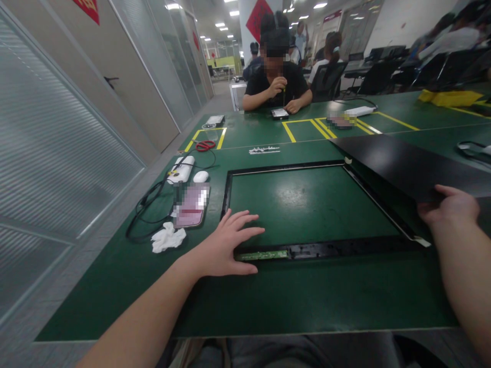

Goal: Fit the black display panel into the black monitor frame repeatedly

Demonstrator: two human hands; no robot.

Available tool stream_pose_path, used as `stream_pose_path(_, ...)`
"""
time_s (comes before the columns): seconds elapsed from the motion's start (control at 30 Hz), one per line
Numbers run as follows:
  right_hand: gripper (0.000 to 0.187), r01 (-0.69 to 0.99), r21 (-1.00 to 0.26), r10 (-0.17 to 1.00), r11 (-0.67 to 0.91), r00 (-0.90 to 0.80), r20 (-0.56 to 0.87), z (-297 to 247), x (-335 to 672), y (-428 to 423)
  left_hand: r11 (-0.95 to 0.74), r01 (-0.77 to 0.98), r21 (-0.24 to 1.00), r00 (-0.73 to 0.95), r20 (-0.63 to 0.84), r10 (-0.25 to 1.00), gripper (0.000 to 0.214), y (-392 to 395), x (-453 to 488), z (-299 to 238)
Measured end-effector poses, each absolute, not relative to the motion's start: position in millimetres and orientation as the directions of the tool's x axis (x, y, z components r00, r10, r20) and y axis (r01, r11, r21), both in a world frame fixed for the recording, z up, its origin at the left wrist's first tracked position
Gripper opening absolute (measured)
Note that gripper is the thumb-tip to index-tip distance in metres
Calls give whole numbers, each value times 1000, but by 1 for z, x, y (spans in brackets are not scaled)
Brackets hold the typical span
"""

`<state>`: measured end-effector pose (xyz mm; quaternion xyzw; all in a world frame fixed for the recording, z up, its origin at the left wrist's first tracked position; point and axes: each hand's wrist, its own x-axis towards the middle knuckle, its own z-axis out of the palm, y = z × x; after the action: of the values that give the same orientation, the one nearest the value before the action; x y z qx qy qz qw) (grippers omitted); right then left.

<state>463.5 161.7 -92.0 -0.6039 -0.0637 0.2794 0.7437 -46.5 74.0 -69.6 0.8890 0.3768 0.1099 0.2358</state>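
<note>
A black rectangular frame (337,249), like a monitor bezel, lies flat on the green table (307,301). Set in its near left bar is a narrow green strip (264,255), resembling a circuit board. My left hand (226,245) rests over the frame's near left corner, fingers spread and thumb by the strip. At the right, my right hand (448,204) grips the near edge of a thin black panel (414,163), tilted above the table. Part of that panel runs out of view. Small pale tabs show at the frame's two right corners.
Left of the frame lie a phone (194,204), crumpled tissue (168,237), a white earbud-like case (201,177), a white power strip (181,169), black cable and red-handled scissors (206,146). Across the table a person (276,76) works on a small drive-like device (280,113).
</note>
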Motion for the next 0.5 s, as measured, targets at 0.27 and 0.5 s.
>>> stream_pose_path(0.27, 22, -381, -906, 522, 186, 819, -238, -95, 464, 164, -607, 656, 448, 685, -16, 728, 78, 73, -47, -71)
stream_pose_path(0.5, 19, -354, -912, 517, 205, 831, -206, -86, 468, 160, -587, 639, 497, 687, -27, 726, 81, 74, -46, -68)
